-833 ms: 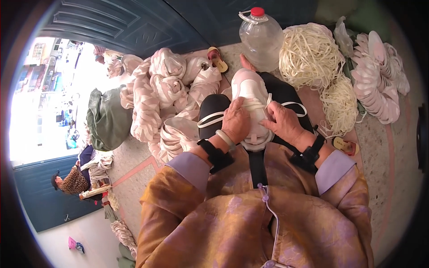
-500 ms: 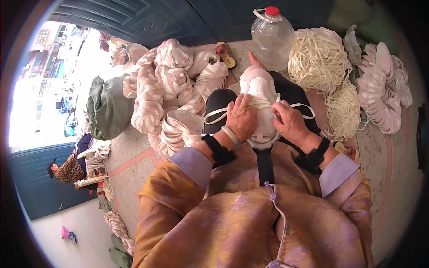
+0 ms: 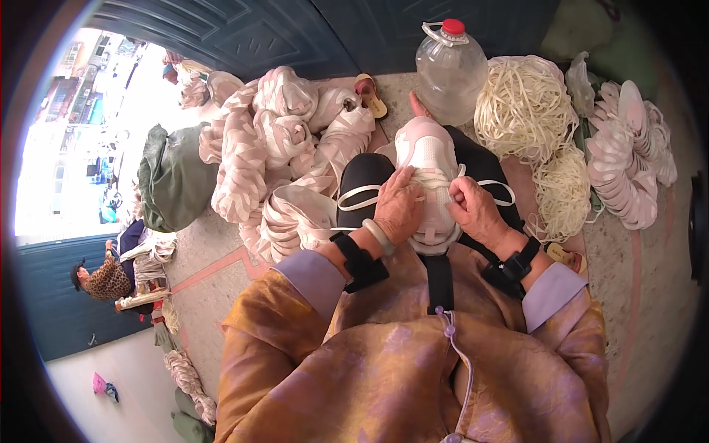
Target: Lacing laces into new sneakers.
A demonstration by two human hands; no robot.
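Note:
A white and pink sneaker upper [image 3: 426,148] rests between my knees, its rounded toe pointing away from me. White shoelace [image 3: 430,179] crosses its middle, and a loose loop bows out over each dark-clad knee. At the upper's left side my left hand [image 3: 399,209] is closed, fingertips by the lacing, with a bit of white lace showing at them. My right hand [image 3: 476,212] is curled into a pinch at the right edge, beside the lace there. Its fingers partly hide what they grip.
Bundled pink and white shoe pieces [image 3: 240,166] lie to the left, by a green sack [image 3: 173,177]. Tangled cream laces [image 3: 528,107] and more shoe pieces [image 3: 628,162] are at right. A clear jug [image 3: 450,74] with a red cap stands ahead. Another person [image 3: 103,282] sits far left.
My left hand has drawn slightly toward me, its fingers now more bent, uncovering more of the lacing. My right hand stays at the upper's right edge with a small shift.

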